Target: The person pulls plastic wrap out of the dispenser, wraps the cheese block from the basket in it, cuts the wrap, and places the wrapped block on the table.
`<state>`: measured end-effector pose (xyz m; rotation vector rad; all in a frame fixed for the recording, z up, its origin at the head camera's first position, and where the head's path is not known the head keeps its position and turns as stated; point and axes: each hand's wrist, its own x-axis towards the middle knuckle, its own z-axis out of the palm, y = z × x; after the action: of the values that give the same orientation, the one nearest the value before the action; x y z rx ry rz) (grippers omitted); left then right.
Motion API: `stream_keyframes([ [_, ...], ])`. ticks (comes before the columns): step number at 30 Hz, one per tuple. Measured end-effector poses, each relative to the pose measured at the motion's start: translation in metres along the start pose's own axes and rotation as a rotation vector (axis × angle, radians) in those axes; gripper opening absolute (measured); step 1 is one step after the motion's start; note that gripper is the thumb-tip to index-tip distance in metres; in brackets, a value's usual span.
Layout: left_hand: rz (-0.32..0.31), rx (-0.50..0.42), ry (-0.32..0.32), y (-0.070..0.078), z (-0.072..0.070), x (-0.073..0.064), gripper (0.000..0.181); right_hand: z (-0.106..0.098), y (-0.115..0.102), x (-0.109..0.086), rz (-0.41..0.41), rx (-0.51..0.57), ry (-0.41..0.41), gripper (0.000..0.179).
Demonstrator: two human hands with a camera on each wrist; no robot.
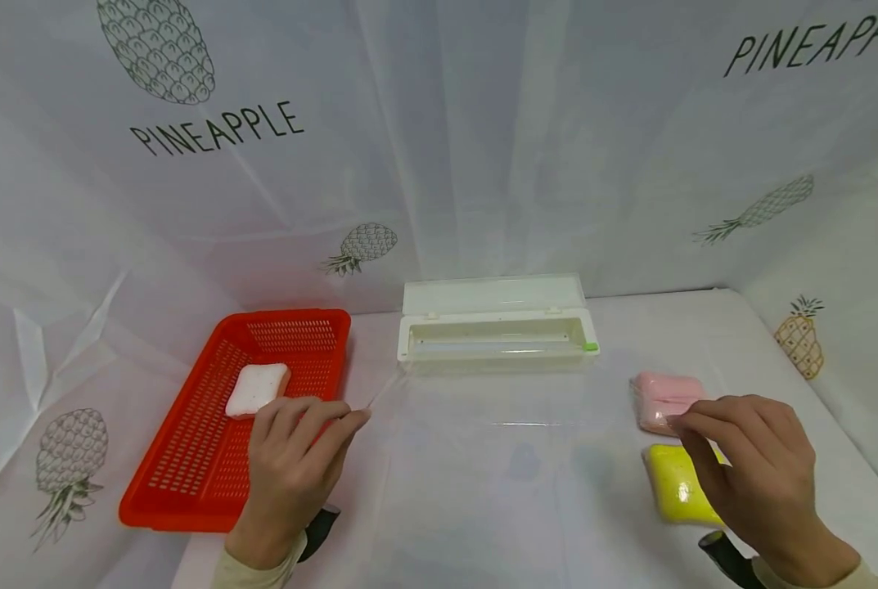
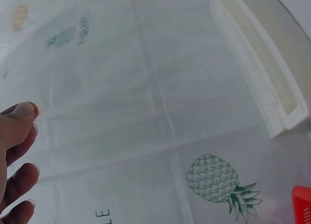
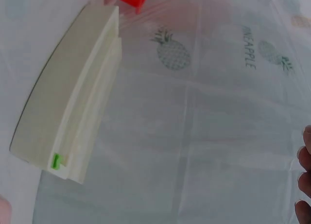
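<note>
At the far edge of the desk [image 1: 652, 327], about midway along it, stands a white dispenser [image 1: 497, 352], its lid [image 1: 493, 296] upright behind and a green tab [image 1: 591, 347] at the right end. From its front, clear film [image 1: 527, 424] spans toward the near edge. My left hand [image 1: 291, 458] pinches the film's left corner between thumb and fingers, a narrow grip; my right hand [image 1: 758, 466] pinches the right corner likewise. Along the desk's left edge lies a red basket [image 1: 177, 520], which contains a white bread-shaped slab [image 1: 254, 390]. Toward the right edge, a pink packet [image 1: 663, 397] lies just beyond a yellow packet [image 1: 682, 484], my right hand partly covering both. Beyond the far edge hangs a white curtain [image 1: 483, 164] printed with pineapples; in both wrist views, pineapple prints show through the film.
</note>
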<state>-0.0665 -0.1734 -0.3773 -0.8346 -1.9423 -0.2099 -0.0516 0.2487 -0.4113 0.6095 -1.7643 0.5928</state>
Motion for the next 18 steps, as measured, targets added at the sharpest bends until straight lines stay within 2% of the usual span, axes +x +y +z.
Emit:
stream_keyframes([
  [4, 0.012, -0.084, -0.043, 0.001, -0.004, -0.008, 0.04, -0.003, -0.002, -0.005, -0.055, 0.067, -0.004, 0.053],
  [5, 0.013, -0.122, -0.066, 0.002, -0.005, -0.013, 0.041, -0.007, -0.003, -0.008, -0.068, 0.091, -0.052, 0.053],
  [8, 0.02, -0.247, -0.18, 0.006, -0.007, -0.032, 0.042, -0.011, -0.004, -0.018, -0.147, 0.188, -0.126, 0.048],
  [11, 0.017, -0.358, -0.33, 0.01, -0.007, -0.058, 0.04, -0.019, -0.003, -0.04, -0.175, 0.23, -0.289, 0.046],
  [12, 0.013, -0.382, -0.394, 0.012, -0.006, -0.067, 0.037, -0.019, -0.003, -0.05, -0.179, 0.241, -0.329, 0.044],
  [13, 0.01, -0.404, -0.454, 0.014, -0.004, -0.075, 0.028, -0.021, -0.003, -0.062, -0.158, 0.241, -0.402, 0.044],
  [16, 0.003, -0.421, -0.643, 0.022, 0.005, -0.102, 0.002, -0.023, -0.004, -0.104, -0.108, 0.243, -0.601, 0.045],
  [18, 0.022, -0.397, -0.757, 0.028, 0.014, -0.118, 0.012, -0.02, -0.006, -0.129, -0.074, 0.266, -0.695, 0.044],
])
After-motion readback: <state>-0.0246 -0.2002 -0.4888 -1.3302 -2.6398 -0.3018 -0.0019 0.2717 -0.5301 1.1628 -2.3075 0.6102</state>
